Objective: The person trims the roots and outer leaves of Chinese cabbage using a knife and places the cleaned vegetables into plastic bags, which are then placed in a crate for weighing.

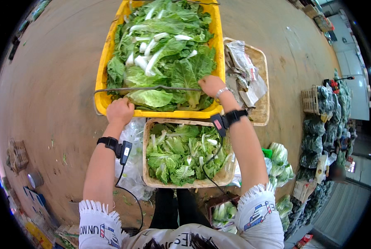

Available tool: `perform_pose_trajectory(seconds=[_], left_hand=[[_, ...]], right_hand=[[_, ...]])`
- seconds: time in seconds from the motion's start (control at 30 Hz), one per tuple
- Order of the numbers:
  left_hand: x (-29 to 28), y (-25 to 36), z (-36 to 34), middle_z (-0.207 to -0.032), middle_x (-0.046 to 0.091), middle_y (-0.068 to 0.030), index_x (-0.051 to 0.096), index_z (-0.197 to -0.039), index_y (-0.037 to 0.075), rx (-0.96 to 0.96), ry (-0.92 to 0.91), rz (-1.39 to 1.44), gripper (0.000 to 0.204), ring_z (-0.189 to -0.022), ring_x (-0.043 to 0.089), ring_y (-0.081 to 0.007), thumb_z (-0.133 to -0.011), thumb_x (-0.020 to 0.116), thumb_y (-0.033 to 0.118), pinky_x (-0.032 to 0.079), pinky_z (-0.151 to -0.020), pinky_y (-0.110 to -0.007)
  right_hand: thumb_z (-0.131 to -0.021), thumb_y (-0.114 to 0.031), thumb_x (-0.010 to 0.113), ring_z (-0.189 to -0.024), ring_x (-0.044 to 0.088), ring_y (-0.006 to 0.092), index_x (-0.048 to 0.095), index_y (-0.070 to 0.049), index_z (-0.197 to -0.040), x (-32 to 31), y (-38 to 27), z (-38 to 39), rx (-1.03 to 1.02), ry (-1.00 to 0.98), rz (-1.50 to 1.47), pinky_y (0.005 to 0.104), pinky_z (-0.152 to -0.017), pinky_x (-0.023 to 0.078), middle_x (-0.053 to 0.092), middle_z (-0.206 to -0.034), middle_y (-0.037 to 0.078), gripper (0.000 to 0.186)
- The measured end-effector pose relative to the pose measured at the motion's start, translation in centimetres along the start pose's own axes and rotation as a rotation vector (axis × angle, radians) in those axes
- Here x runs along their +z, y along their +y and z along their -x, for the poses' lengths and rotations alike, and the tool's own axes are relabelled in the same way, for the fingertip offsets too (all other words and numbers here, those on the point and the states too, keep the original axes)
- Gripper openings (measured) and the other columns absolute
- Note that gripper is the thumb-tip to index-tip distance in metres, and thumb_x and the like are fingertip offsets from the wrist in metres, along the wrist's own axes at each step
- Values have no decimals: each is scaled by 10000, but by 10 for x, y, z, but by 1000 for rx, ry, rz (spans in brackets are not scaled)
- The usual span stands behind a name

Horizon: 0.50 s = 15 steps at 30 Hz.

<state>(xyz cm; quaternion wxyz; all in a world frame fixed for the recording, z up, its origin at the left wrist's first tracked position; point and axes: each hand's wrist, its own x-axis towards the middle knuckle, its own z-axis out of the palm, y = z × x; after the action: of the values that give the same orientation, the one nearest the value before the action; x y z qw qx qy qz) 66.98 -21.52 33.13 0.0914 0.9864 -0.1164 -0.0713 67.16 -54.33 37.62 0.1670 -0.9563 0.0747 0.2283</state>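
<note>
A yellow plastic crate (104, 64) piled with leafy green lettuce-like heads (181, 79), white stalks showing, stands in front of me. A thin bent metal rod (160, 87) runs across its near end. My left hand (120, 111) is closed over the crate's near rim at the left corner, beside a pale leaf. At the right side, my right hand (213, 86) is closed at the rod's right end, just inside the rim; its grip is partly hidden. Closer to my legs, a cream basket (147, 178) holds loose leaves and stalks (181, 155).
Right of the yellow crate, another cream basket (265, 99) holds crumpled paper (245, 70). Clear plastic bags (133, 166) lie left of the leaf basket. Bagged cabbages (280, 166) stand to the right, with stacked dark bags (314, 141) farther off. Cables hang from both wrist devices.
</note>
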Motion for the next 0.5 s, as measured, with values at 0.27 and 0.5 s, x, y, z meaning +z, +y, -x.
perform_pose_trajectory(seconds=[0.27,0.5], left_hand=[[8,0,7,-798,607,-107,599,-819,86,41,132,40,205,-766,572,-299,-757,475,237,454,-670,-428],[11,1,5,-769,603,-127,599,-783,82,122,378,51,174,-764,559,-326,-784,485,214,429,-689,-440]], right_hand=[[-855,-364,457,-766,592,327,592,-33,-783,9,-1,75,-134,153,-30,414,-667,480,615,-802,164,365],[-767,-235,604,-606,546,267,555,-81,-699,31,-4,106,-257,723,-17,384,-536,440,537,-617,82,175]])
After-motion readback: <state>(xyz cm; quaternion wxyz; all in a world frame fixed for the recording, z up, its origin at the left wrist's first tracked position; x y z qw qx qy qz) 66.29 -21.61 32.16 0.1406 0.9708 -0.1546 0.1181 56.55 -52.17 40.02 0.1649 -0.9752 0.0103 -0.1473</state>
